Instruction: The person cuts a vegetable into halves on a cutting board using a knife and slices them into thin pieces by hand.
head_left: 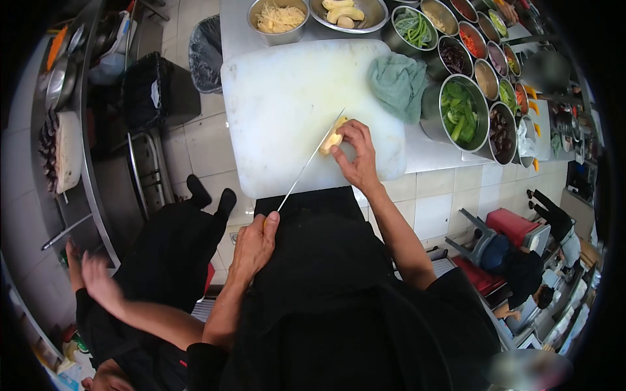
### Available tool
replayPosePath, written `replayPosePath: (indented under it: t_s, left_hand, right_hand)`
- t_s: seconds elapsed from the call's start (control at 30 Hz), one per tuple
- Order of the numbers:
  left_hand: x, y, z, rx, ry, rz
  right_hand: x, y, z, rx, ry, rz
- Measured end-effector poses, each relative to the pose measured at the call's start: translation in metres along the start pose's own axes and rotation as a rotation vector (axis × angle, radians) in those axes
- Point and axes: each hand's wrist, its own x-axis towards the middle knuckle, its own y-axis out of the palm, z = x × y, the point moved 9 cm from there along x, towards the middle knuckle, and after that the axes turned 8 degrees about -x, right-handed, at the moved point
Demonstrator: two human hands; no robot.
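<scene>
My left hand (255, 242) is closed round the handle of a knife (306, 164), whose long thin blade slants up and to the right over the white cutting board (280, 111). The blade lies against the left side of a pale yellow peeled piece of food (330, 141). From the right, my right hand (357, 155) holds that piece on the board with thumb and fingers. A crumpled green cloth (398, 86) rests on the board's upper right corner.
Beyond the board stand a bowl of pale shreds (279, 19) and a bowl of peeled yellow pieces (347, 12). Metal pots of vegetables, one with green leaves (458, 112), crowd the right. A co-worker in black (163, 260) is close on the left, near black bins (151, 91).
</scene>
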Motion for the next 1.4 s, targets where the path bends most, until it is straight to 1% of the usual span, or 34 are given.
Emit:
replayPosePath:
  t_s: [0.13, 0.33, 0.63, 0.83, 1.0, 1.2, 1.3, 1.4]
  left_hand:
    - [-0.004, -0.005, -0.007, 0.044, -0.025, 0.007]
    - [-0.006, -0.007, -0.007, 0.093, -0.018, 0.01]
    - [-0.025, -0.021, -0.007, 0.182, -0.031, 0.029]
    - [-0.022, -0.02, -0.005, 0.218, -0.038, 0.029]
    - [-0.008, -0.014, -0.013, 0.215, -0.049, 0.044]
    - [0.04, 0.013, -0.015, 0.183, 0.105, 0.008]
    - [0.066, 0.03, -0.006, 0.141, 0.08, 0.046]
    - [0.067, 0.029, -0.006, 0.123, 0.044, 0.05]
  right_hand:
    - [0.0, 0.001, 0.0, -0.018, 0.007, 0.04]
    - [0.001, 0.001, 0.002, -0.073, -0.041, 0.052]
    - [0.001, 0.001, -0.001, -0.001, 0.03, 0.047]
    - [0.001, 0.001, 0.001, -0.024, 0.017, 0.043]
    - [0.001, 0.0, 0.002, -0.031, 0.008, 0.038]
    - [0.002, -0.002, 0.003, -0.029, 0.006, 0.048]
    - [0.003, -0.001, 0.002, -0.034, -0.009, 0.05]
    - [0.0, -0.002, 0.003, -0.046, -0.016, 0.046]
